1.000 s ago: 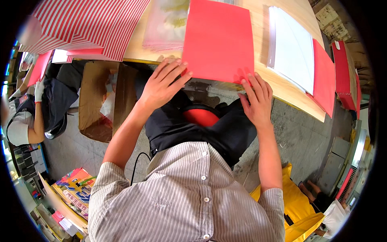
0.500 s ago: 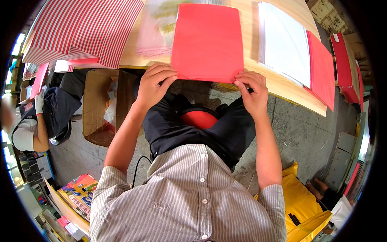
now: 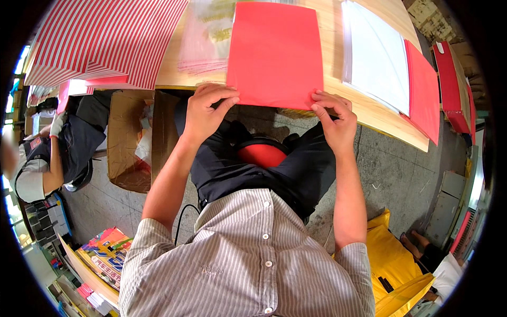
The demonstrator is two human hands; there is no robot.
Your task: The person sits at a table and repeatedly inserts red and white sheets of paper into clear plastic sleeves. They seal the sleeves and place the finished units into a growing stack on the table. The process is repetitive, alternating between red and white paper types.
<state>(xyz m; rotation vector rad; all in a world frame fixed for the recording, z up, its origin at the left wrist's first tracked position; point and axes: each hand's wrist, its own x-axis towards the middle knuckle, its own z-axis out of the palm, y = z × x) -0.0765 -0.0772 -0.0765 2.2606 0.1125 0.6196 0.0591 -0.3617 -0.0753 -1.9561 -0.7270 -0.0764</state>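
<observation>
A flat red booklet point(image 3: 275, 53) lies upright before me on the wooden table, its near edge jutting past the table's front edge. It seems to be in thin clear film, wrinkled at the near corners. My left hand point(image 3: 208, 111) pinches the near left corner between thumb and fingers. At the near right corner, my right hand point(image 3: 338, 116) pinches in the same way. Just behind and left of the booklet lies a pile of clear plastic sleeves point(image 3: 203, 50). To the right are white sheets point(image 3: 375, 58) partly covering red ones point(image 3: 422, 92).
A tall stack of red and white layers point(image 3: 105, 42) stands on the table point(image 3: 332, 31) at left. Below it is an open cardboard box point(image 3: 129, 142). Another person point(image 3: 45, 153) sits at far left. A yellow bag point(image 3: 393, 259) lies at lower right.
Both hands and the booklet shift slightly to the right in view. The grip on the near corners stays. At far left, the other person's gloved hand and red sheet have moved.
</observation>
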